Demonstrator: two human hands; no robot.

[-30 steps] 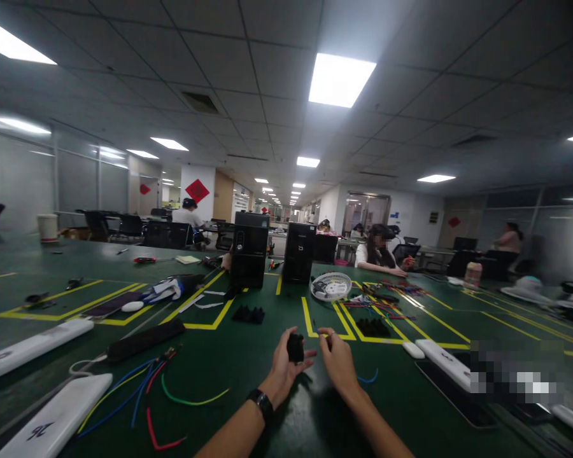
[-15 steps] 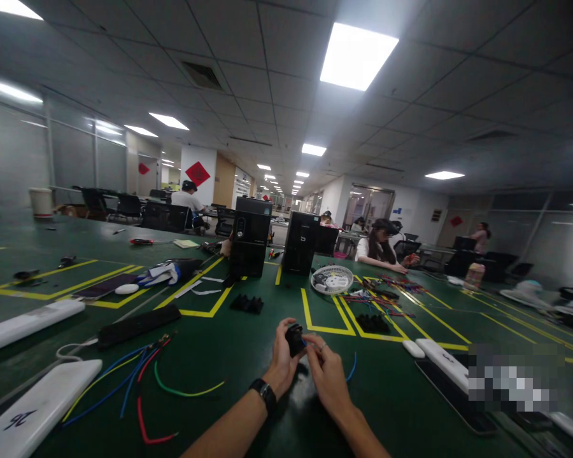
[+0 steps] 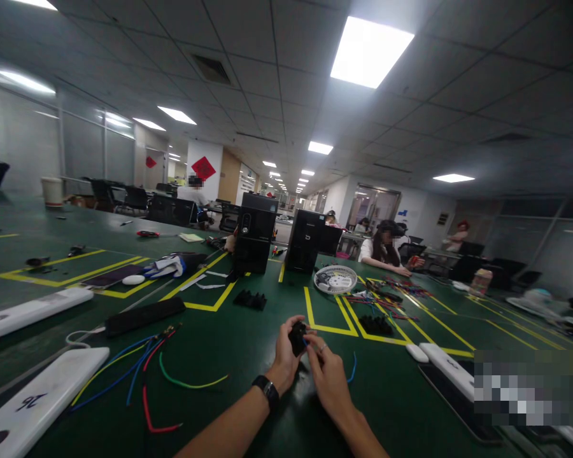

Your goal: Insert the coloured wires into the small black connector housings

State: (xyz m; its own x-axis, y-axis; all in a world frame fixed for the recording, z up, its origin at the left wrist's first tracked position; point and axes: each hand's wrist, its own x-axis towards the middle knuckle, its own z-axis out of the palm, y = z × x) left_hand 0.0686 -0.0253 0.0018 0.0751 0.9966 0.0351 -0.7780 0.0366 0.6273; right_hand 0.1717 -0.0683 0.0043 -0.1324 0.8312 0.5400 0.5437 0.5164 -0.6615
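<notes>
My left hand (image 3: 286,353), with a dark watch on its wrist, is closed around a small black block (image 3: 297,338) that looks like a terminal block. The fingertips of my right hand (image 3: 325,369) pinch a blue wire (image 3: 306,342) at the block's right side. Whether the wire's end is inside the block is hidden by the fingers. A curved blue length (image 3: 354,367) shows beyond my right hand; I cannot tell if it is the same wire. Two similar black ridged blocks lie further off, one at centre (image 3: 250,299) and one to the right (image 3: 375,325).
Left of my hands lie red wire (image 3: 146,401), green-yellow wire (image 3: 191,384) and blue wires. Two black computer towers (image 3: 255,235) stand ahead beside a round white basket (image 3: 335,280) and a wire pile (image 3: 391,296). White devices (image 3: 52,401) flank both sides. A co-worker (image 3: 386,248) sits across the table.
The view has shifted slightly, so the surroundings sit a little further right. The block appears slightly turned in my left hand; both hands keep their grip.
</notes>
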